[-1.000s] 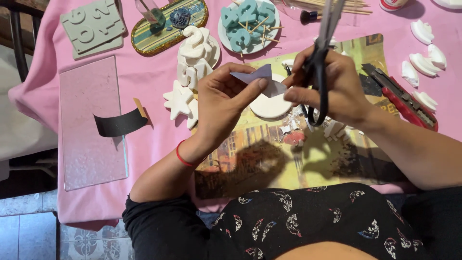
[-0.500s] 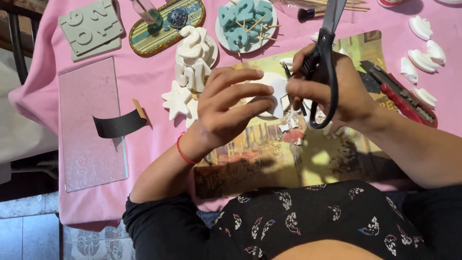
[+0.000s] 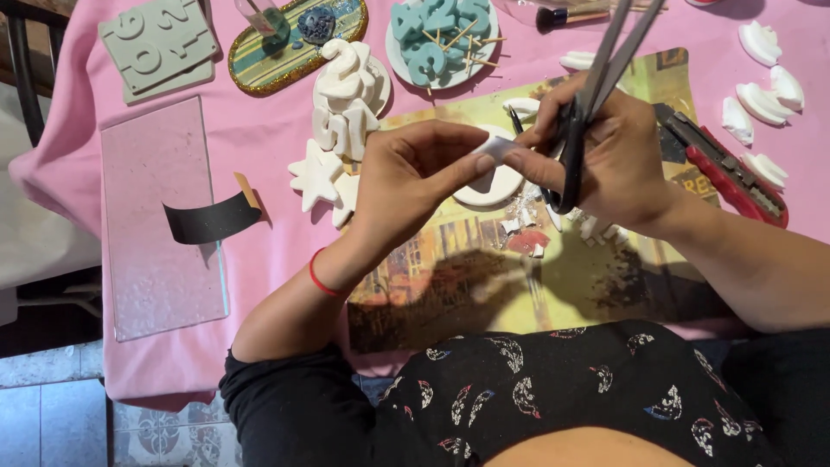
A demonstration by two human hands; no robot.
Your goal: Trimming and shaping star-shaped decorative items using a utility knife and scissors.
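My left hand (image 3: pixel 413 173) pinches a small pale paper piece (image 3: pixel 495 149) between thumb and fingers above the picture mat (image 3: pixel 484 285). My right hand (image 3: pixel 614 156) touches the same piece with its fingertips and holds black-handled scissors (image 3: pixel 596 78), their blades pointing up and away, nearly closed. A round white disc (image 3: pixel 493 186) lies on the mat just under the hands, partly hidden. Small white scraps (image 3: pixel 523 227) lie scattered beneath.
On the pink tablecloth (image 3: pixel 251 130): white foam stars and numbers (image 3: pixel 341 112), a plate of teal numbers with sticks (image 3: pixel 437 35), a grey number mould (image 3: pixel 156 43), a clear sheet with a black strip (image 3: pixel 207 218), a red cutter (image 3: pixel 731 177), white shell shapes (image 3: pixel 761 86).
The hands came closer together. The paper piece, first held out flat in my left hand, is now pinched between the fingertips of both hands. The scissors tilted more upright.
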